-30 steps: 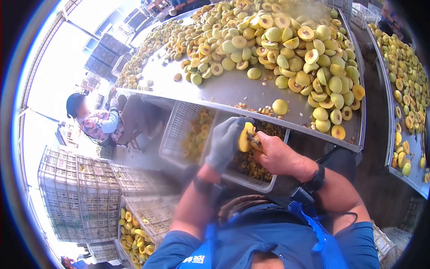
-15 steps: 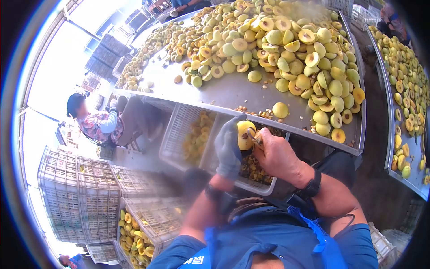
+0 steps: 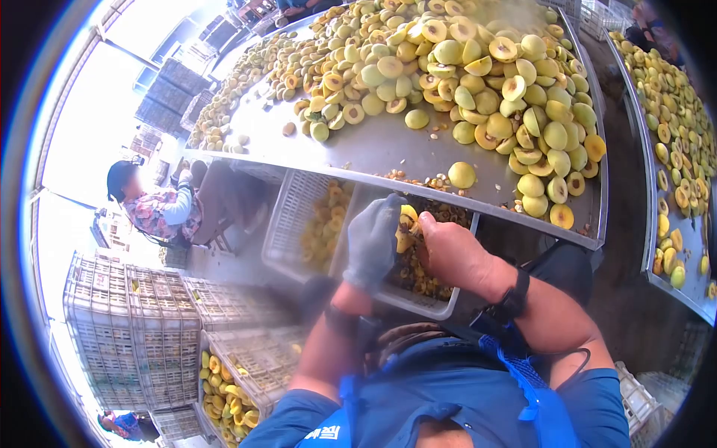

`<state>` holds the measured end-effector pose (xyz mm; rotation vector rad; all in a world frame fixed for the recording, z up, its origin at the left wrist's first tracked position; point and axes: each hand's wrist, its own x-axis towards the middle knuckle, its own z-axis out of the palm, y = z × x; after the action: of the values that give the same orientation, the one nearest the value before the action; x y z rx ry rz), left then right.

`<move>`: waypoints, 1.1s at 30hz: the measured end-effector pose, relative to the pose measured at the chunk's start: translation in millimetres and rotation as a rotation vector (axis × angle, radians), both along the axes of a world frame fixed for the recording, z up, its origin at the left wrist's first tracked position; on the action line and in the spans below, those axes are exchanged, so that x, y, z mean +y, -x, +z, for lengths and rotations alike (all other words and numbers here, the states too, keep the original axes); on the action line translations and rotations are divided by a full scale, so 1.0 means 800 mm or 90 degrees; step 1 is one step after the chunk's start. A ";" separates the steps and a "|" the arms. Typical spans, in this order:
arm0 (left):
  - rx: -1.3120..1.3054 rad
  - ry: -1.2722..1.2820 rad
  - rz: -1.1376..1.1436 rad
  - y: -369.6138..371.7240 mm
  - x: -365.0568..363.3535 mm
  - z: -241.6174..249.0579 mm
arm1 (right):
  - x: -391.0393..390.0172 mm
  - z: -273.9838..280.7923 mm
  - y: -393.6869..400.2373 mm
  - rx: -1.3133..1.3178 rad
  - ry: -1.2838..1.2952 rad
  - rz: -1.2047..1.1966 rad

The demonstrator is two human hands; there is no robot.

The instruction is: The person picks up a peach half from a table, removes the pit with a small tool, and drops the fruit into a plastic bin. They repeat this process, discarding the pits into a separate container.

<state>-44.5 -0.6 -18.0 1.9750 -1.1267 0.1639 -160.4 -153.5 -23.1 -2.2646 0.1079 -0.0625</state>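
My left hand [image 3: 373, 243], in a grey glove, is wrapped round a yellow fruit half [image 3: 405, 224] above a crate of scraps [image 3: 441, 308]. My bare right hand [image 3: 454, 254] is closed against the fruit's right side. What its fingers hold is hidden in this view. Beyond my hands, many halved green-yellow fruits [image 3: 485, 101] are heaped on a metal table [image 3: 336, 158]. A single fruit piece [image 3: 461, 175] lies near the table's front edge among small seeds.
A white crate [image 3: 280, 224] with yellow fruit is left of my hands. Stacked crates [image 3: 134, 328] stand at the lower left. A seated person [image 3: 160, 205] is at the left. Another fruit-covered table [image 3: 646, 224] stands at the right.
The fruit half has turned in my left hand and shows less of its cut face. Both hands have shifted slightly, and the glove now covers more of the fruit.
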 end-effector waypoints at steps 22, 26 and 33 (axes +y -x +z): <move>0.400 0.136 0.030 0.015 -0.006 0.028 | 0.002 -0.009 0.006 -0.220 0.046 -0.053; 0.486 0.058 0.029 0.013 -0.002 0.033 | 0.000 0.002 0.011 -0.087 0.017 0.016; 0.221 -0.298 -0.019 0.006 -0.015 0.057 | 0.013 0.020 0.015 0.065 -0.155 0.143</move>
<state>-49.6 -12.4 27.5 2.2737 -1.0243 -0.4830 -172.2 -143.2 -7.1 -2.0220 -0.0815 0.1767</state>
